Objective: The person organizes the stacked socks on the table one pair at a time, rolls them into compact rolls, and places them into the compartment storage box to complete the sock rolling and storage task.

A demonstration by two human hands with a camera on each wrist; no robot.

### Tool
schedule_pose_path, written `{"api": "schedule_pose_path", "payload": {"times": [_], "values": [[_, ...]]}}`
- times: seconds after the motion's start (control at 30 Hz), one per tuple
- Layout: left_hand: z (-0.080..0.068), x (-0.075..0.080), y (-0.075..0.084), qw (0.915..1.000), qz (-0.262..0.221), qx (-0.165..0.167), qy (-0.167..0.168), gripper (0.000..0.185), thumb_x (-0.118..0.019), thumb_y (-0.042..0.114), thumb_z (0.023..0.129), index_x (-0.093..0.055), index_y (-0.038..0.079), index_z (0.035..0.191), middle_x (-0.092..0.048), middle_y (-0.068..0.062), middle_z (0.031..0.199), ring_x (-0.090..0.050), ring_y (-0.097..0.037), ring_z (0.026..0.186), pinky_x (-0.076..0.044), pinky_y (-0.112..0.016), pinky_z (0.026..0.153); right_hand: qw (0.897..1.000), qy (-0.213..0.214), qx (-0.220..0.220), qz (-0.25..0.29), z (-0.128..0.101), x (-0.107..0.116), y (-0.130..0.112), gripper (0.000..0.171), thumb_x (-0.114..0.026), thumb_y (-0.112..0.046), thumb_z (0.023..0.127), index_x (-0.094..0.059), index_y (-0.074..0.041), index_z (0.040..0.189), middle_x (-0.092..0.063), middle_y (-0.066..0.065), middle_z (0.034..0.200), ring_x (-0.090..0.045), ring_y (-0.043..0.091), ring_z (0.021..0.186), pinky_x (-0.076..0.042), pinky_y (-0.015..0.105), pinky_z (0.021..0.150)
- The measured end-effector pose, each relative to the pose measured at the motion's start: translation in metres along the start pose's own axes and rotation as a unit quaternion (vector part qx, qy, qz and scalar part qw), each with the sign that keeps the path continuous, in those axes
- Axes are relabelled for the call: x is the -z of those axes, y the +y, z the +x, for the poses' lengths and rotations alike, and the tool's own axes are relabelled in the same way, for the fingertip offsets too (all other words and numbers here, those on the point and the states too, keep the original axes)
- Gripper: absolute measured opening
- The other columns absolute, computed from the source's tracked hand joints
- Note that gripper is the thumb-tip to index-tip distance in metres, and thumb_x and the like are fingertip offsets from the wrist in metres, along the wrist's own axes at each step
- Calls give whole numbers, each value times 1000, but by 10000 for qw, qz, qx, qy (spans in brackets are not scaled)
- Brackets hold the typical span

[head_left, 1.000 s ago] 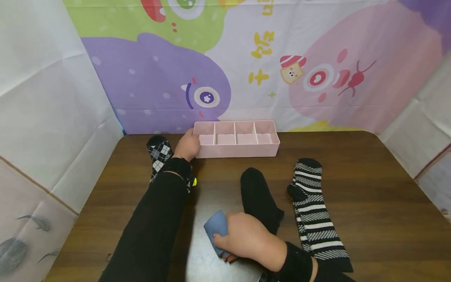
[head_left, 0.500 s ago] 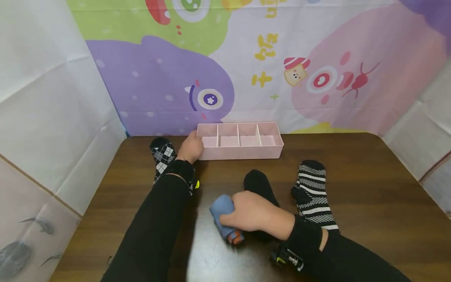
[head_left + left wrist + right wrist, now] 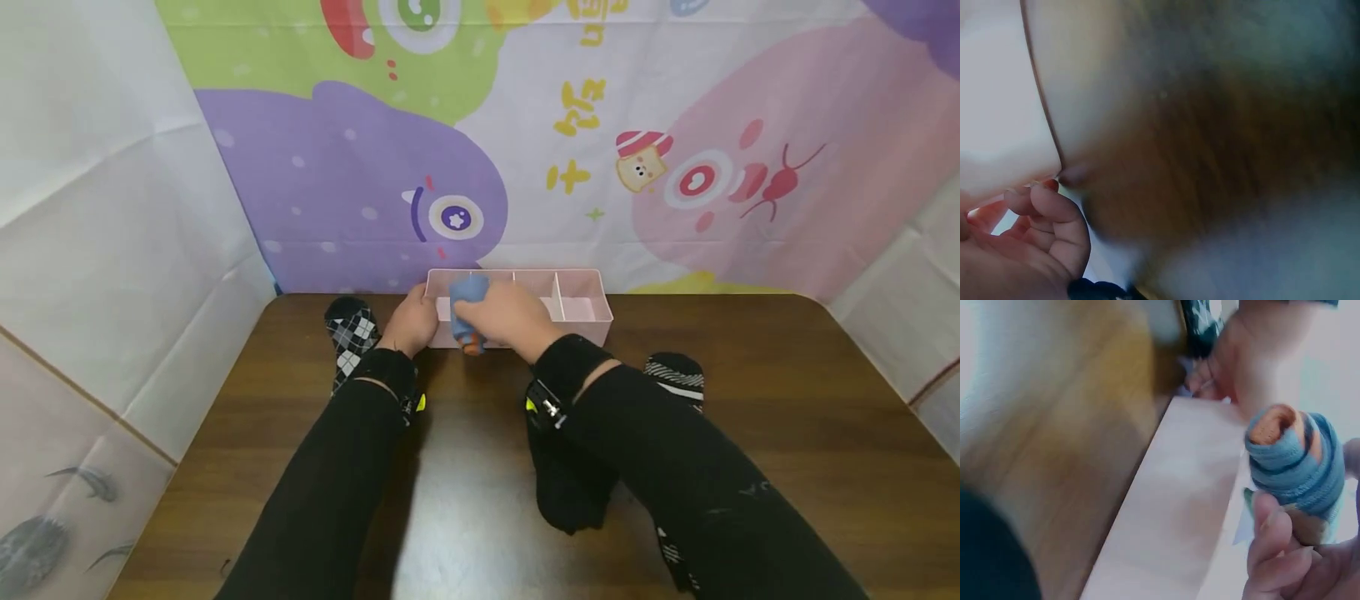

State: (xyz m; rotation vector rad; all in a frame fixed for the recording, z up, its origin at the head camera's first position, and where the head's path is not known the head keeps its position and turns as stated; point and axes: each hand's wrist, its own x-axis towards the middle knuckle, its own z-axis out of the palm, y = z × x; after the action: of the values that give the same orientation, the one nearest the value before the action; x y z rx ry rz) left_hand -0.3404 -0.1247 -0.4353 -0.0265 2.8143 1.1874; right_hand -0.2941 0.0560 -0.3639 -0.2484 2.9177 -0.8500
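My right hand [image 3: 512,315] grips a rolled-up blue sock [image 3: 468,307] with orange at its end, held over the left part of the pink divided box [image 3: 555,335]. In the right wrist view the rolled sock [image 3: 1297,465] shows its spiral of blue and orange layers, with fingers curled against its side. At the box's left end, my left hand [image 3: 411,323] holds the wall. The left wrist view has the curled fingers [image 3: 1063,215] right at the edge of the pale box [image 3: 997,94]. Some of the box's compartments are hidden behind the sock and right hand.
Left of the left hand lies a black-and-white argyle sock [image 3: 352,333]. Black socks [image 3: 573,492] lie under the right forearm, which also covers much of a striped pair [image 3: 678,379]. A cartoon-print cloth [image 3: 555,217] hangs behind the wooden table [image 3: 480,550].
My right hand has carried the rolled blue sock from the table's middle forward to the box. The left hand has stayed at the box's left end.
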Motion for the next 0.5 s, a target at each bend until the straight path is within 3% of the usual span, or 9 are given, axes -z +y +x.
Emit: {"api": "schedule_pose_path", "payload": {"times": [0.23,0.5], "values": [[-3,1,-3,9999,98,14,86,56,-15,27,111,-27,7,162,-41,-17,159,-39,-33,144,-32,-46,117,9905,617,-1180,337,37,-19,-8,48,-50,-56,90,-69,-12,84,-67,3,87,-61,22,78,-48,37,63],[-8,3,3,9998,75,99,-144,56,-14,28,112,-22,6,163,-40,-18,159,-38,-35,146,-32,-49,116,9881,804,-1290,243,54,-31,-26,54,-52,-63,93,-66,-13,81,-66,4,83,-61,24,75,-48,38,61]]}}
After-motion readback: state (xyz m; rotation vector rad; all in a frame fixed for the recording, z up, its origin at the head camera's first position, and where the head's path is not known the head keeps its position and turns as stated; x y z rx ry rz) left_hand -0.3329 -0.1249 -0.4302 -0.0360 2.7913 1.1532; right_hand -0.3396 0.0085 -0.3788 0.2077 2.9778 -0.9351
